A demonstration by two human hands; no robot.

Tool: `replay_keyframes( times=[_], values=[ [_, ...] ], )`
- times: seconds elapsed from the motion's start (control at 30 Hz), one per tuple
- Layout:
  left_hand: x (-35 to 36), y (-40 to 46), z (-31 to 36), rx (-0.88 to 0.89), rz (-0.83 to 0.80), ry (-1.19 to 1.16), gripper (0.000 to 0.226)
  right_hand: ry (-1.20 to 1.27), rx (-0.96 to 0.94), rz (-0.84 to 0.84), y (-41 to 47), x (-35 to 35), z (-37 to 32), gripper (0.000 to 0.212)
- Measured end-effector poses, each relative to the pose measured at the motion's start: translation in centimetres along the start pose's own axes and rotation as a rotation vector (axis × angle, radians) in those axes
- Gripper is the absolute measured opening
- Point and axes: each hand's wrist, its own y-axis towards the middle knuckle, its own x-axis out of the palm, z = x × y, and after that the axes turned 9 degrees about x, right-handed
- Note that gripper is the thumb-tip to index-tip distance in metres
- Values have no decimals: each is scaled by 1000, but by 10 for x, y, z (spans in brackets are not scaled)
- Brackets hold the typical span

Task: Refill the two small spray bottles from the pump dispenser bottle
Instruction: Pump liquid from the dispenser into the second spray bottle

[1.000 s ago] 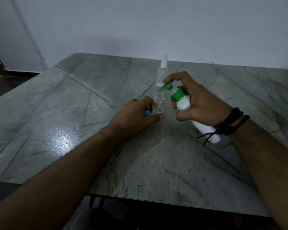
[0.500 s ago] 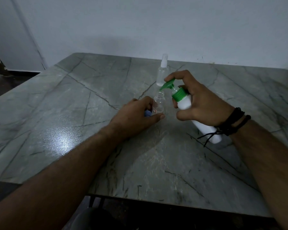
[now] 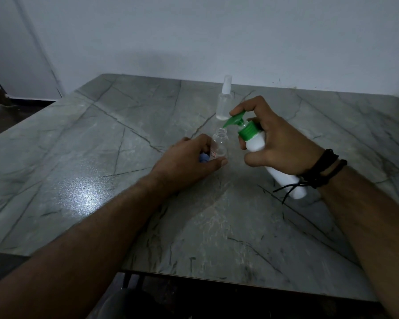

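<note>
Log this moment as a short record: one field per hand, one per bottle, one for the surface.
left hand: grips the open spray bottle at its base, a blue piece tucked under the fingers
right hand: holds the pump bottle tilted, forefinger on the pump head
open spray bottle: upright, clear, cap off, mouth just under the green spout
pump bottle: white body, green pump, off the table
second spray bottle: upright behind, white sprayer on, untouched
table: grey veined stone
</note>
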Motion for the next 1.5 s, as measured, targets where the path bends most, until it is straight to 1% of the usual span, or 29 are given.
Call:
replay_keyframes(
  times=[0.27,0.47,0.67,0.9,1.1,1.3,1.5],
  values=[
    [0,0,-1,-3,0,-2,37,5,-2,10,0,1,1,79],
    [0,0,-2,12,3,1,37,2,4,8,1,0,1,74],
    [1,1,-3,1,-2,-10,30,6,-9,18,1,0,3,81],
    [2,2,-5,5,4,-19,31,11,1,16,0,-1,1,74],
    [2,2,-4,1,1,-15,30,1,-7,16,1,0,2,83],
    [2,2,-3,1,3,-11,31,5,9,6,0,0,0,74],
    [1,1,-3,-1,2,2,34,-3,3,10,0,1,0,82]
  ],
)
